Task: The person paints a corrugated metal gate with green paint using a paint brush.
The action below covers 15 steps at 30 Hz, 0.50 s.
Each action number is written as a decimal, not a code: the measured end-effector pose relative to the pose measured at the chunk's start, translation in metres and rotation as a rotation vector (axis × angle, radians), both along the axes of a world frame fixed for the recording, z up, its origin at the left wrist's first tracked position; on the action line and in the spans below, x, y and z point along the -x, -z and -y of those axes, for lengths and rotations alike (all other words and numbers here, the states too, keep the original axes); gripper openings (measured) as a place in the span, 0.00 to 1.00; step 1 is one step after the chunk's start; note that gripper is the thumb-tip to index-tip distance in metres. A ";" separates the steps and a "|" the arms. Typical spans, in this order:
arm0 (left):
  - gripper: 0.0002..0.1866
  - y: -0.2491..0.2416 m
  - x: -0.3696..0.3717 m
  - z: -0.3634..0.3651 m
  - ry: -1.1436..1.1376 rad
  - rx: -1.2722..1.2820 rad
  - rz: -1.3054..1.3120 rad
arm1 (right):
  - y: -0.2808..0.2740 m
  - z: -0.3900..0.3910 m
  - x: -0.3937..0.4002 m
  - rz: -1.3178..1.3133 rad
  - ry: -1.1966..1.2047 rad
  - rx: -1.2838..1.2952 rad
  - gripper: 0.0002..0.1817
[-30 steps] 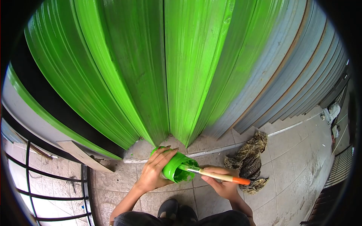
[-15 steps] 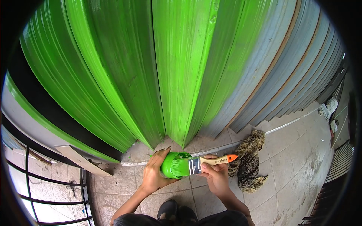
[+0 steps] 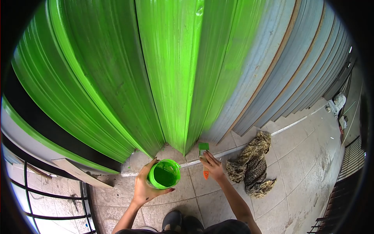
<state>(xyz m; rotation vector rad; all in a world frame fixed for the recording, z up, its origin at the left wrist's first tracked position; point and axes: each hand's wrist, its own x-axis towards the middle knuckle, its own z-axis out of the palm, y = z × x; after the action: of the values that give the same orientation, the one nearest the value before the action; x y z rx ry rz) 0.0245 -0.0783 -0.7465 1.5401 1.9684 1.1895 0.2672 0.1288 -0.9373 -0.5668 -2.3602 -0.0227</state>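
Observation:
My left hand (image 3: pixel 143 185) is wrapped around the side of a green paint pot (image 3: pixel 177 180), tilted enough that the green paint inside shows. In my right hand (image 3: pixel 214 165) is a paintbrush (image 3: pixel 206 171) with an orange handle end. Its bristles, coated in green, point toward the folded metal shutter (image 3: pixel 171 85), a little apart from the pot. Bright green paint covers the shutter's left and middle panels. On the right, the panels are bare grey with rusty edges.
A patterned cloth (image 3: pixel 255 167) lies crumpled on the tiled floor (image 3: pixel 300 167) to the right. At left are a leaning board (image 3: pixel 80 171) and a black metal grille (image 3: pixel 58 192). A raised floor strip (image 3: pixel 290 125) runs along the shutter's foot.
The brush has left the pot's rim and moved right, turning so its bristles point up toward the shutter. The pot has shifted left and its mouth now faces me.

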 end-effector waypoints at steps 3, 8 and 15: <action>0.55 0.000 0.000 0.001 0.010 0.018 0.012 | 0.019 -0.015 0.011 -0.028 0.003 -0.036 0.19; 0.56 0.003 -0.001 0.006 0.016 0.054 0.033 | 0.006 -0.037 0.018 -0.040 0.060 -0.094 0.16; 0.56 0.004 -0.003 0.009 0.011 0.073 0.032 | -0.058 -0.029 0.021 -0.177 0.043 -0.289 0.16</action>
<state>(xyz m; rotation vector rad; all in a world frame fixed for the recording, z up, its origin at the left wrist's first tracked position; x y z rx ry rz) 0.0271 -0.0872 -0.7502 1.4846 1.9580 1.1179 0.2466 0.1574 -0.8793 -0.4576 -2.1230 -0.3147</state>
